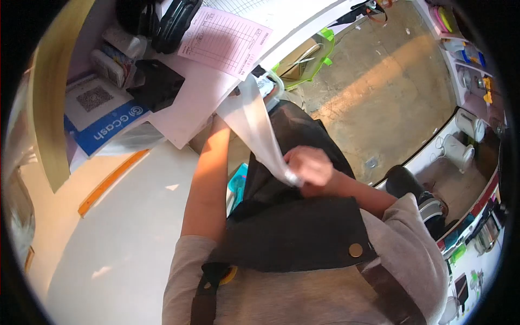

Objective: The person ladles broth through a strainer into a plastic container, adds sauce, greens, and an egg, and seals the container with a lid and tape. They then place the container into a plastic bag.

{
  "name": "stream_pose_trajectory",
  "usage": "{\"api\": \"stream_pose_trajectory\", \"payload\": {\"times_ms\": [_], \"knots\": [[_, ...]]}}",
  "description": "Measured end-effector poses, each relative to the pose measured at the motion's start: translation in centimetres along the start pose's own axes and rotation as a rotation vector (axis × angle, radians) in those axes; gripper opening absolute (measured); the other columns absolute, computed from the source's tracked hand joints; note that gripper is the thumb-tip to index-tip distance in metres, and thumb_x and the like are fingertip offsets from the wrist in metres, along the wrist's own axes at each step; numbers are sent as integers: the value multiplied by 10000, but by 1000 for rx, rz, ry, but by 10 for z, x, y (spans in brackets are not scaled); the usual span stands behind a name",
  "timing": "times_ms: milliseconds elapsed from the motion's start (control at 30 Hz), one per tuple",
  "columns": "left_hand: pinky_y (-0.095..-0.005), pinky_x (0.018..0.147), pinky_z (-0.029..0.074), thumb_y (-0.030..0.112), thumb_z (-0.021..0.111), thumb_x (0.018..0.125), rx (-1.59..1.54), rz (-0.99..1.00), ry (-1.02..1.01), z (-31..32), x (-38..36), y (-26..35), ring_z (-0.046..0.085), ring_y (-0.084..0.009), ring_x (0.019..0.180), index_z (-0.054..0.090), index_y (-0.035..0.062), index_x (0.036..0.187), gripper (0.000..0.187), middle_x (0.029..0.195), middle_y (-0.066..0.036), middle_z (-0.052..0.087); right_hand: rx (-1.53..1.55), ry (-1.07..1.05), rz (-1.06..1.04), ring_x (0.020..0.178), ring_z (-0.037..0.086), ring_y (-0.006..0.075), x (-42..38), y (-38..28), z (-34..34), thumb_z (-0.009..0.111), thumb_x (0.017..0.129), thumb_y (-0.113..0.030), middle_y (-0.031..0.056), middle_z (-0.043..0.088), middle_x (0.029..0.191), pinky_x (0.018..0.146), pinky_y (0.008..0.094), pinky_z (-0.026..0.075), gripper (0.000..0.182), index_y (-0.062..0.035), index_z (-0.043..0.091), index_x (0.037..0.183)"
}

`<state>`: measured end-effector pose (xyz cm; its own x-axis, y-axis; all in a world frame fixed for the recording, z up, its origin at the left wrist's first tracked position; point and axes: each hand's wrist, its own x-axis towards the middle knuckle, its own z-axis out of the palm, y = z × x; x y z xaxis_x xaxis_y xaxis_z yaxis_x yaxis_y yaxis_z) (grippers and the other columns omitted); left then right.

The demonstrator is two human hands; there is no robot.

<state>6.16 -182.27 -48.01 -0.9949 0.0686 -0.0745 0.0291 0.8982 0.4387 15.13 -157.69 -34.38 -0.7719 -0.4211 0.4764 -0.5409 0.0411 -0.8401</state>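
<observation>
My right hand [311, 167] is closed and blurred by motion, in front of the dark apron [295, 233]. It holds the lower end of a long white strip [259, 127], which looks like thin plastic or cloth. The strip runs up from it to the desk edge. My left forearm [208, 179] reaches up toward the strip's upper end, where the strip and the desk edge hide the fingers of my left hand. A clear plastic container [275, 89] stands just beyond that end.
On the desk lie a pink form [225, 40], a black device [176, 24], a black stand [154, 84] and a GCash QR sign [100, 111]. A green bag [311, 62] stands on the floor [390, 92]. Shelves [466, 76] line the right side.
</observation>
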Motion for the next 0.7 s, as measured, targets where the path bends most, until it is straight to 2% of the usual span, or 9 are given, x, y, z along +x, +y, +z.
{"api": "stream_pose_trajectory", "payload": {"times_ms": [67,133,233,333,433,467,533,667,700], "knots": [[-448,946,370,333,598,783,-49,-58,-17,1,4,9,518,-380,1056,598,75,1110,417,1118,-197,577,-40,182,314,693,543,278,3,-10,-20,551,801,-47,148,521,787,606,336,444,72,22,531,793],[-449,947,369,331,598,784,-123,-139,-45,-1,3,22,517,-381,1058,597,75,1115,418,1119,-198,577,158,364,666,760,490,164,-5,-9,-34,511,875,-98,78,514,824,684,276,393,109,3,522,835],[-465,939,370,288,581,813,53,70,114,-13,-34,29,493,-385,1089,585,67,1135,391,1150,-193,558,365,665,737,756,414,63,-8,-2,-49,432,904,-135,-22,477,789,670,214,345,121,-46,512,880],[-457,976,350,300,498,898,-659,-188,-64,-26,-61,43,458,-347,1153,549,33,1157,375,1200,-189,516,522,962,721,721,413,63,8,-3,-54,410,913,-142,-23,475,782,648,210,339,136,-41,502,902],[-449,996,344,423,400,934,-1893,-866,-273,-6,-70,59,469,-293,1162,490,51,1215,474,1231,-146,519,567,1256,723,699,411,67,12,-3,-58,408,922,-163,-25,471,791,638,217,345,172,-31,512,962],[-455,995,349,446,356,938,-1958,-908,-384,-2,-66,68,467,-291,1168,470,69,1238,496,1244,-135,514,561,1350,721,695,411,69,10,-2,-61,409,925,-171,-25,469,796,638,220,348,191,-27,518,988],[-467,993,358,494,268,948,-2075,-1010,-616,6,-59,90,463,-288,1179,432,104,1285,541,1270,-115,505,469,1309,775,736,433,72,-1,-14,-71,418,928,-189,-14,488,840,666,216,360,232,-14,523,1038],[-418,912,433,635,279,890,-2112,-699,-1069,29,-43,122,541,-256,1059,493,65,1223,694,1183,-123,559,318,1168,1052,855,471,93,-72,-20,-99,430,931,-220,24,527,958,747,218,378,337,8,502,1168],[-365,776,501,619,362,876,-1883,-932,-1078,22,-38,141,611,-210,894,592,41,1100,661,1023,-93,635,178,1120,1098,965,491,131,-86,-28,-104,427,934,-250,61,546,1082,830,248,384,395,10,483,1226]]}}
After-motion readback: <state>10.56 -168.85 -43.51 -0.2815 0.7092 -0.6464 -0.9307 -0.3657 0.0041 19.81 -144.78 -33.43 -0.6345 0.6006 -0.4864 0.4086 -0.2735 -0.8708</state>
